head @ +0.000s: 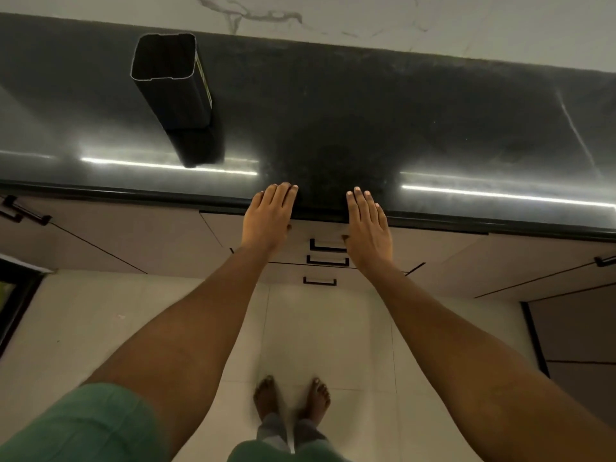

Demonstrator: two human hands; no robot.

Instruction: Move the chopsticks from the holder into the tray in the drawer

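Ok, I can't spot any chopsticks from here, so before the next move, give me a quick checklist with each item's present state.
1. Hands free: ok. The left hand and right hand lie flat on the counter edge, holding nothing.
2. Holder upright: ok. The holder stands on the counter, to the left of both hands.
3. Chopsticks in the holder: cannot tell. None show above its rim, and the inside is dark.
4. Drawer open: not ok. The top drawer and the two below it are shut.
5. Tray ready: cannot tell. It is not in view.
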